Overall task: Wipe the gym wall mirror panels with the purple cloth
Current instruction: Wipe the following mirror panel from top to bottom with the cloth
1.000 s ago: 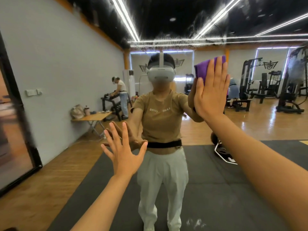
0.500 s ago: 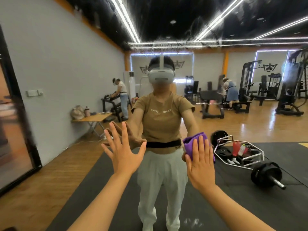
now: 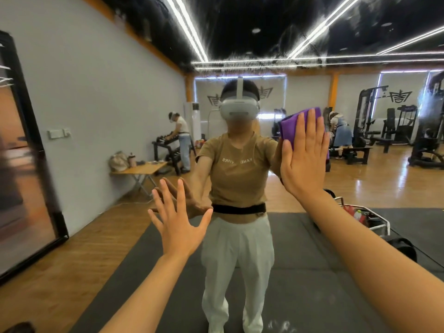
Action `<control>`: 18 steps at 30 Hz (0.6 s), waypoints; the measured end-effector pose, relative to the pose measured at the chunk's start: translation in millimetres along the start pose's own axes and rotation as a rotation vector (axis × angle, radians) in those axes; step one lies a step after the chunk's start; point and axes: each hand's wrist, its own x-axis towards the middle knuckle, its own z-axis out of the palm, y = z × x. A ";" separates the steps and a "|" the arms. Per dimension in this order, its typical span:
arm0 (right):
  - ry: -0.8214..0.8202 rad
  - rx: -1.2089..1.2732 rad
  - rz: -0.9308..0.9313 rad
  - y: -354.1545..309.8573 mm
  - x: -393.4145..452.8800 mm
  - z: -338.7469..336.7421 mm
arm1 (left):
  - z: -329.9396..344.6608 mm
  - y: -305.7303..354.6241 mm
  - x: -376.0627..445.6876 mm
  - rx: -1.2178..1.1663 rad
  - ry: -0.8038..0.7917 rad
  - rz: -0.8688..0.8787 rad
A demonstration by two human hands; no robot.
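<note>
Mid-wipe. Right hand (image 3: 304, 155) flat, fingers straight, pressing cloth (image 3: 292, 127) against mirror (image 3: 360, 236) at head height. Left hand (image 3: 179, 224) splayed flat on glass, holding nothing. Smears low down; probably much glass left.

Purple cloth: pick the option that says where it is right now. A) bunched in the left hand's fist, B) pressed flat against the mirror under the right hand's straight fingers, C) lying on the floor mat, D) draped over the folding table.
B: the right hand lies flat with straight fingers over the purple cloth, holding it against the mirror; the left hand is bare.
</note>
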 end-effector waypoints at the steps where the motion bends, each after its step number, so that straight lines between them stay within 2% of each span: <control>1: 0.007 0.003 -0.008 -0.1 -5.3 1.6 | 0.8 -0.5 0.1 0.001 0.003 0.001; 5: -0.025 -0.038 -0.164 11.2 -75.3 15.9 | 3.0 -1.2 0.5 0.003 0.012 0.000; 12: -0.299 -0.155 -0.405 50.3 -242.3 21.7 | 8.3 -7.5 -1.6 0.056 0.016 0.018; 18: -0.353 -0.200 -0.568 67.8 -234.8 15.7 | 4.8 -12.3 -1.0 0.047 -0.002 0.047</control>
